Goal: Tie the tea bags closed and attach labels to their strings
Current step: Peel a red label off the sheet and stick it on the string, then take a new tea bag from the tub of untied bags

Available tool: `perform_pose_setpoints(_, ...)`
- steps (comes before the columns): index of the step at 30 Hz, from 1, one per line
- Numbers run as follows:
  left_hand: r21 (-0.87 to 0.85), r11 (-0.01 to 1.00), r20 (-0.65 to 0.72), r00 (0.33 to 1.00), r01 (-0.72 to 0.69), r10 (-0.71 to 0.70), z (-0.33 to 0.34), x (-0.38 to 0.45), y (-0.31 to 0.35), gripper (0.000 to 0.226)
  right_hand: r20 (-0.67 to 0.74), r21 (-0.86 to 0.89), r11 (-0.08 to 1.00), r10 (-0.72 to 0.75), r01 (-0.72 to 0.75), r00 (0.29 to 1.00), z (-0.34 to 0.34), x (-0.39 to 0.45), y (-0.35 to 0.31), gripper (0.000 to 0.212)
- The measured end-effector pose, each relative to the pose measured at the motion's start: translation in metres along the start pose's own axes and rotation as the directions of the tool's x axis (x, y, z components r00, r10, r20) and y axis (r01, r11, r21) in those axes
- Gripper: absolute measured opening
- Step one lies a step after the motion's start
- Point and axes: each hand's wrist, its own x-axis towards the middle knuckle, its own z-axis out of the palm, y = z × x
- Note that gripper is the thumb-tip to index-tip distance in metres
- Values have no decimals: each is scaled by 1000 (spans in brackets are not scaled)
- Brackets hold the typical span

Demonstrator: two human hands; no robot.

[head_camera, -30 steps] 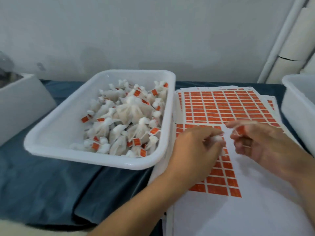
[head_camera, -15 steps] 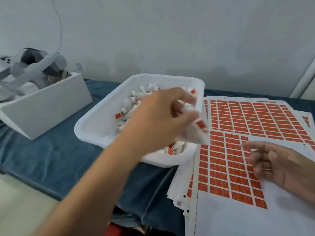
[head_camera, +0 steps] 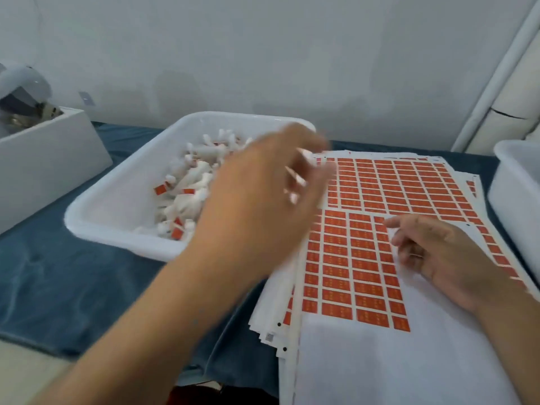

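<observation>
A white tray (head_camera: 96, 209) holds a pile of tied white tea bags (head_camera: 193, 182) with orange labels on them. My left hand (head_camera: 263, 200) hovers over the tray's right half, blurred, fingers spread, with nothing visible in it. It hides much of the pile. Right of the tray lies a stack of sheets of orange labels (head_camera: 350, 258); the top sheet is partly peeled bare at its near end. My right hand (head_camera: 447, 258) rests on that top sheet, fingers loosely curled and apart, holding nothing.
A blue cloth (head_camera: 58, 287) covers the table. A white box (head_camera: 43, 159) with a white and grey device in it stands at the left. Another white tub (head_camera: 514, 194) sits at the right edge. A grey wall is close behind.
My left hand carried the labelled tea bag from the sheet to over the tray; the bag is no longer in it. My right hand let go and settled on the sheet.
</observation>
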Motion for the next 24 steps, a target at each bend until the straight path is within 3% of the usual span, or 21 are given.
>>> perform_pose_setpoints(3,-121,968,332,910,-221,250,55,-20,32,21,-213,-155,985,-106,73,971,-3,6,6,23)
perform_pose_setpoints(5,-114,971,494,836,-210,238,99,-17,31,25,-262,-72,994,-103,87,960,-5,5,7,18)
perform_pose_setpoints(7,-93,990,574,807,-103,138,138,-6,19,25,-278,26,997,-68,78,958,-7,5,9,15)
perform_pose_setpoints(10,28,999,550,834,32,-42,180,2,-12,26,-314,-19,998,-62,58,947,-11,8,16,19)
perform_pose_setpoints(12,41,993,489,864,112,-118,194,0,-33,31,-328,-51,998,-55,40,943,-10,9,16,34)
perform_pose_setpoints(15,-43,974,414,891,222,-185,201,-4,-45,32,-320,-132,991,-49,7,946,-6,8,11,54)
perform_pose_setpoints(18,-48,967,456,866,252,-203,203,-6,-45,27,-341,-248,968,-66,-22,938,-3,6,-3,50)
perform_pose_setpoints(21,-63,960,492,846,271,-206,201,-6,-47,24,-367,-404,913,-223,62,903,-8,-2,-35,41)
perform_pose_setpoints(24,-88,953,505,838,289,-208,202,-5,-46,29,-373,-513,834,-429,202,823,-27,-26,-79,33)
